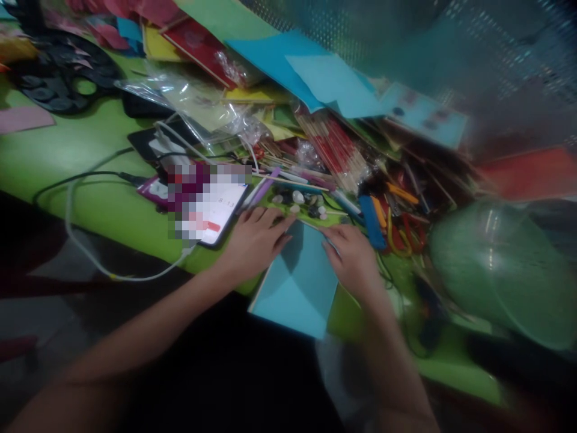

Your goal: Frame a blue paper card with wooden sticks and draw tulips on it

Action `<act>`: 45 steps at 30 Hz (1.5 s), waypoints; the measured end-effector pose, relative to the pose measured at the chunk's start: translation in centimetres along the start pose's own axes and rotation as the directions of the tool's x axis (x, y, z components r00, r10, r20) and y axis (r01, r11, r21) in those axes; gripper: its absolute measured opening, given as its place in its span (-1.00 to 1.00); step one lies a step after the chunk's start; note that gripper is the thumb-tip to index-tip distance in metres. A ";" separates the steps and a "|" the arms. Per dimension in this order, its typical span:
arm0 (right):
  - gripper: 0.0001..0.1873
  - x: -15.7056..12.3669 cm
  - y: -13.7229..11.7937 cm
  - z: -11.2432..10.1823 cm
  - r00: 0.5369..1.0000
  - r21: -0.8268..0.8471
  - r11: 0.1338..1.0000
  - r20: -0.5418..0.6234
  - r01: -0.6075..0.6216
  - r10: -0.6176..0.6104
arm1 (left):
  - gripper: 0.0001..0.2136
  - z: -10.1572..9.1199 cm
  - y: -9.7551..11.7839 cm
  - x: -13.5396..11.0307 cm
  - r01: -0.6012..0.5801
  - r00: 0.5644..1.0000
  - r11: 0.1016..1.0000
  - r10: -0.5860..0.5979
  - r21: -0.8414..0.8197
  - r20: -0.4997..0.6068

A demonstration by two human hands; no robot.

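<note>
A light-blue paper-covered card [302,288] lies at the near edge of the green table, its near end reaching past the edge. My left hand [255,243] is at its far left corner, thumb and forefinger on the card, the other fingers stretched over the table. At the far right corner, my right hand [354,258] holds the card's edge between thumb and bent fingers. Small black and white pebble-like pieces [300,201] lie just beyond the card. A lit phone [219,207] rests beside my left hand, partly blurred out.
White cable [112,278] loops over the table's left edge. Scissors with orange and yellow handles [399,231] and a blue-handled cutter [373,222] lie right of the card. A green translucent bowl [500,270] stands farther right. Sticks [336,144], plastic wrap and coloured paper [324,72] cover the back.
</note>
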State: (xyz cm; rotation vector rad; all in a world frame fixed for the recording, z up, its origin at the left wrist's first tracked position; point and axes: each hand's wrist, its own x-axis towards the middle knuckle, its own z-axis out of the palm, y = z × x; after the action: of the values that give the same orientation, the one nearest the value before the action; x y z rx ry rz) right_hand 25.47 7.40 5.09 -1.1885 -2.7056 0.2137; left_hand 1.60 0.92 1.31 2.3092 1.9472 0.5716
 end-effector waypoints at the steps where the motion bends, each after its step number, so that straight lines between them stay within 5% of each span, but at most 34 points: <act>1: -0.63 0.0 0.0 0.0 1.000 -0.005 1.000 0.006 0.000 0.000 | -0.60 0.0 0.1 0.0 -0.010 1.000 1.000 0.009 0.011 0.011; 15: -0.63 0.1 -0.4 0.4 0.995 -0.023 0.998 0.071 -0.064 0.065 | -0.61 -0.2 0.3 0.4 -0.017 0.999 1.000 0.017 0.008 0.038; 22: -0.64 0.1 0.1 -0.2 0.999 -0.001 0.999 -0.003 -0.049 0.049 | -0.59 -0.2 0.0 0.1 0.042 0.999 0.999 -0.042 -0.035 -0.003; 32: -0.67 -0.1 0.9 -0.8 0.997 -0.001 0.997 -0.037 -0.072 0.072 | -0.64 -0.2 0.3 0.4 -0.037 0.999 0.997 0.035 0.062 0.029; 40: -0.68 0.0 0.9 -0.9 0.995 -0.002 0.998 0.078 -0.070 0.070 | -0.63 0.0 0.2 0.4 -0.018 1.000 1.000 0.017 0.022 0.014; 45: -0.68 0.1 0.9 -0.8 0.996 -0.019 0.997 0.052 -0.077 0.078 | -0.61 0.0 0.1 0.3 -0.022 1.000 0.999 0.022 0.030 0.009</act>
State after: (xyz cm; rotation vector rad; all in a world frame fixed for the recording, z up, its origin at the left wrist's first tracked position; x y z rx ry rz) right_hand 26.21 8.07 5.70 -1.3123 -2.7133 0.2368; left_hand 1.75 1.17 1.46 2.3492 1.9418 0.5370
